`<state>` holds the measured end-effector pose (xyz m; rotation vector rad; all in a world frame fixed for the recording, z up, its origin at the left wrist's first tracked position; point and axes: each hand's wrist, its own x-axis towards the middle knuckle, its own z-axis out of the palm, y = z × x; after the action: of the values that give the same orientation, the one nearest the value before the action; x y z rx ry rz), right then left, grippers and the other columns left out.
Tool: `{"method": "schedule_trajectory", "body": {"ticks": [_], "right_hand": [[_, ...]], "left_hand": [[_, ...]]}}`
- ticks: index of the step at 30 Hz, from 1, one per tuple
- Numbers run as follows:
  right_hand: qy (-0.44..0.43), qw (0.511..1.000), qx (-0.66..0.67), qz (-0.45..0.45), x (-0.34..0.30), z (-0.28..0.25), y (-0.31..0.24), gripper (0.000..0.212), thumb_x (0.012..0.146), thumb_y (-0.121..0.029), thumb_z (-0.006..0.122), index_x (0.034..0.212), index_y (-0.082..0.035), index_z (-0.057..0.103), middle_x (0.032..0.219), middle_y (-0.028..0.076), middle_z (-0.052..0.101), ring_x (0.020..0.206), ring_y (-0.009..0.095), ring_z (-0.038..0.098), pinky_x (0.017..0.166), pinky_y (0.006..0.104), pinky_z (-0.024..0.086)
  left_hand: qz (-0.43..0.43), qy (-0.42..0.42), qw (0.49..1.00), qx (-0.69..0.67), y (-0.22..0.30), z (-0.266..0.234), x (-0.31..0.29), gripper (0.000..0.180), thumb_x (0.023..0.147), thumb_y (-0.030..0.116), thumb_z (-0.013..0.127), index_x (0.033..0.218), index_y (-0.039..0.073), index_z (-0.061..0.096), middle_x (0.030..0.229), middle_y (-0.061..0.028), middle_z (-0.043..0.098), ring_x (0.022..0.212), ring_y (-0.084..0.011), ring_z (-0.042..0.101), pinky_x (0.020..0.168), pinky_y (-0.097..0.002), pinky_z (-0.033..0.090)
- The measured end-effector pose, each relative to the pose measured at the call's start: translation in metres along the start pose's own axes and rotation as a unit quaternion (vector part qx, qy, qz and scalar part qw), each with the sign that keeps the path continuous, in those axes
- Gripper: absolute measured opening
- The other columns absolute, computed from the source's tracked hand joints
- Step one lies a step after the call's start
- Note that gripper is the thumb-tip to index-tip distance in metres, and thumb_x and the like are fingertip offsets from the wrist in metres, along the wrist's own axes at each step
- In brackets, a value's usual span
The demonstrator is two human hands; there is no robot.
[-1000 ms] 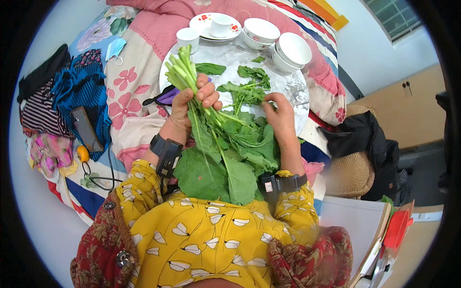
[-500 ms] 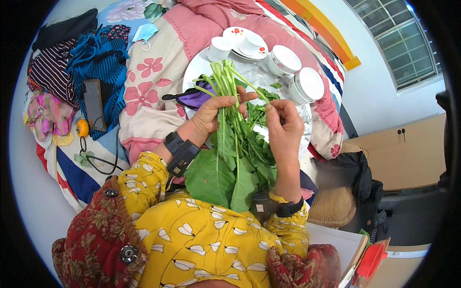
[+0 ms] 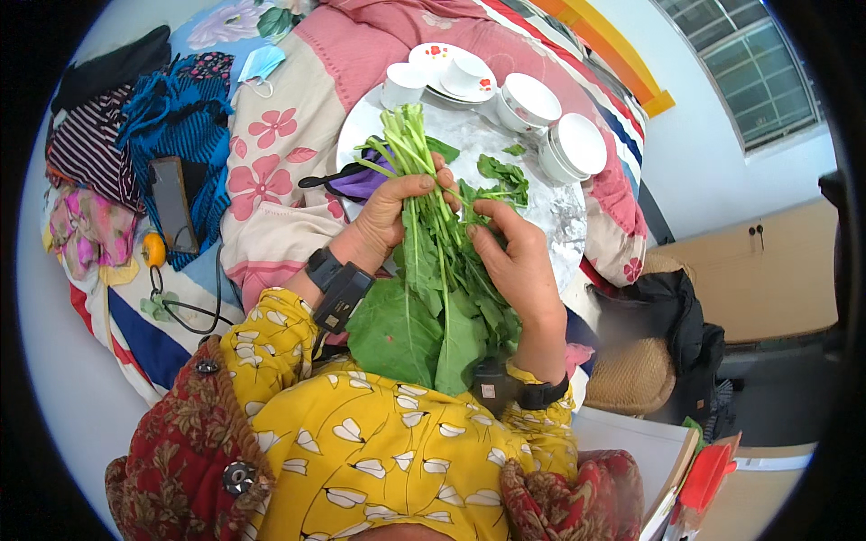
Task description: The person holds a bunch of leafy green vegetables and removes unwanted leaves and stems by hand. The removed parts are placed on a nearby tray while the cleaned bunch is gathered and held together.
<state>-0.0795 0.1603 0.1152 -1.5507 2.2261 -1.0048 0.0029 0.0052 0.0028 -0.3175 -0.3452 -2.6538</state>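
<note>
A bunch of leafy greens (image 3: 424,307) hangs over my lap, pale stems up and broad leaves down. My left hand (image 3: 386,216) is wrapped round the stems below their cut ends. At the bunch's right side, my right hand (image 3: 516,252) has its thumb and forefinger closed on a thin green stem or leaf, partly hidden by the fingers. Loose leaf pieces (image 3: 505,178) lie beyond on the round marbled tabletop (image 3: 564,212). Just left of the stems is a purple and black cloth item (image 3: 356,183), half covered by the greens.
Stacked white bowls (image 3: 575,147), more bowls (image 3: 528,102), a cup (image 3: 403,84) and plates (image 3: 431,59) stand at the table's far side. A phone (image 3: 173,203) rests on clothes at left. A woven stool (image 3: 631,374) holding a black bag is at right.
My right hand has come down and left, from a stem held out beside the bunch to the bunch's side. That outstretched stem no longer shows there. My left hand keeps its grip.
</note>
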Motion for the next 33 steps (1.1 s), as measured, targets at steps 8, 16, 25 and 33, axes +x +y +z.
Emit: {"method": "schedule_trajectory", "body": {"ticks": [8,16,25,33], "right_hand": [[-0.048,0.995,0.076,0.031,-0.043,-0.028,0.031,0.024,0.085,-0.013,0.064,0.107,-0.002,0.063,0.089,0.018,0.066,0.081,0.034,0.064,0.072,0.0372,0.049],[-0.064,0.985,0.127,0.093,-0.081,-0.052,0.060,0.019,0.089,-0.012,0.061,0.103,0.001,0.063,0.080,0.016,0.064,0.072,0.022,0.060,0.069,0.0319,0.048],[0.005,0.984,0.137,0.117,-0.081,-0.066,0.070,0.014,0.092,-0.010,0.059,0.096,0.002,0.062,0.072,-0.003,0.051,0.066,0.005,0.044,0.059,0.0212,0.039],[0.104,0.991,0.053,0.064,-0.052,-0.059,0.079,0.015,0.087,0.001,0.054,0.099,0.002,0.063,0.076,-0.001,0.055,0.068,0.007,0.048,0.061,0.0225,0.040]], "left_hand": [[-0.006,-0.039,0.999,0.008,0.003,-0.002,0.002,0.031,0.081,0.005,0.063,0.109,0.009,0.051,0.092,-0.0046,0.060,0.095,-0.0254,0.062,0.093,-0.0439,0.049],[-0.043,-0.106,0.993,-0.028,0.002,-0.003,0.001,0.032,0.081,0.006,0.065,0.108,0.010,0.048,0.089,-0.0019,0.054,0.089,-0.0182,0.056,0.092,-0.0385,0.046],[-0.046,-0.116,0.992,-0.012,0.003,0.005,0.000,0.033,0.080,0.008,0.069,0.104,0.011,0.046,0.082,0.0006,0.054,0.080,-0.0154,0.055,0.083,-0.0346,0.045],[-0.053,-0.151,0.986,-0.041,0.003,0.008,-0.003,0.033,0.079,0.011,0.071,0.100,0.011,0.046,0.079,0.0008,0.054,0.076,-0.0155,0.056,0.081,-0.0347,0.045]]}}
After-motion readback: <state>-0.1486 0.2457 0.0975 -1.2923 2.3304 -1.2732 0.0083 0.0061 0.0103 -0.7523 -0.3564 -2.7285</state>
